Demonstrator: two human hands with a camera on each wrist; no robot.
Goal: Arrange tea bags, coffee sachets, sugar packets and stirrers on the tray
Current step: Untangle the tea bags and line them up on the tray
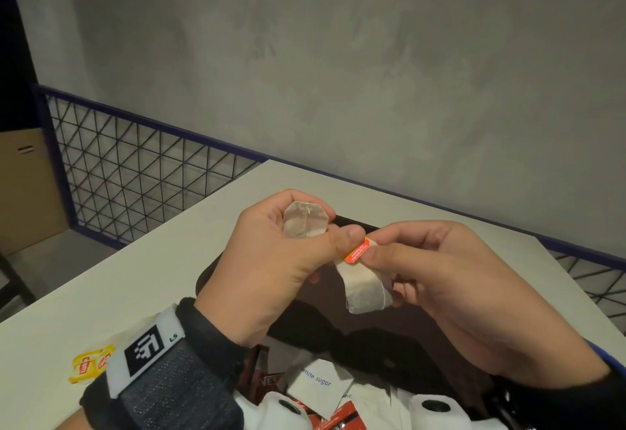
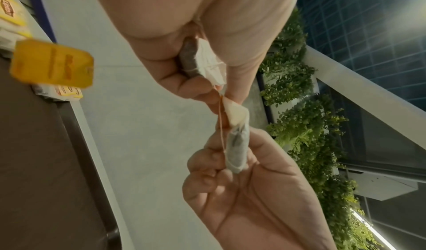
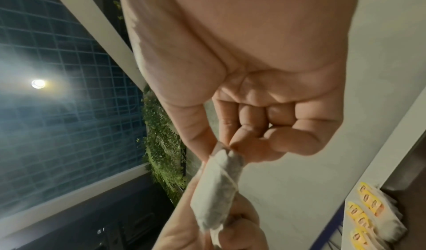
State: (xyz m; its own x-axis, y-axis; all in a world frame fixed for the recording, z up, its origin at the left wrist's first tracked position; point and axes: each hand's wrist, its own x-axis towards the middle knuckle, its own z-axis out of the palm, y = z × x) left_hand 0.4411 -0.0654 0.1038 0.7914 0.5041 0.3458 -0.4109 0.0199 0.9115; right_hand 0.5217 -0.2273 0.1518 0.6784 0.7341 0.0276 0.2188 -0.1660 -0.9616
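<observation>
My left hand (image 1: 315, 226) grips a beige tea bag (image 1: 305, 223) in its curled fingers above the dark brown tray (image 1: 210, 277). My right hand (image 1: 369, 250) pinches a second tea bag (image 1: 367, 290) at its top, by its orange tag (image 1: 357, 251), which my left thumb touches. The left wrist view shows the first tea bag (image 2: 194, 60) in the left hand (image 2: 216, 88) and the second tea bag (image 2: 237, 148) against the right palm. In the right wrist view the right hand (image 3: 227, 146) pinches the hanging tea bag (image 3: 216, 190).
Yellow-tagged tea bags (image 1: 89, 363) lie on the white table (image 1: 118, 277) left of the tray. A white sugar packet (image 1: 318, 382) and red coffee sachets (image 1: 257, 368) lie at the tray's near end. A blurred yellow tag (image 2: 52, 63) hangs in the air. A mesh railing (image 1: 135, 165) borders the table.
</observation>
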